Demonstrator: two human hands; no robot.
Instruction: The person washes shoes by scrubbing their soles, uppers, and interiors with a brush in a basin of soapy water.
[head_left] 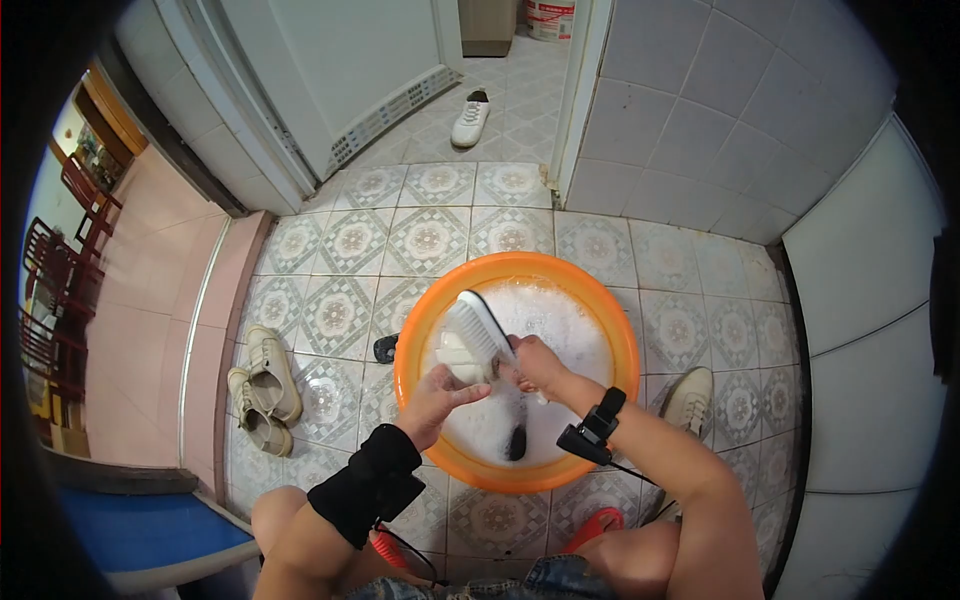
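An orange basin (619,420) full of foamy water stands on the floor in front of me. My right hand (541,370) is closed round a scrub brush (480,325) with white bristles and a dark back, held tilted over the foam. A white shoe (462,357) shows partly at the basin's left side, behind the brush. My left hand (437,404) grips that shoe at its near side, thumb stretched along it; part of the shoe is hidden by foam and the brush. A dark object (516,443) pokes out of the suds near the front rim; its kind is unclear.
A pair of light shoes (268,378) lies on the tiles at left, another light shoe (688,402) at right. One white shoe (470,120) is in the doorway beyond the open door (340,70). A black item (385,348) touches the basin's left side. A blue surface (140,535) is lower left.
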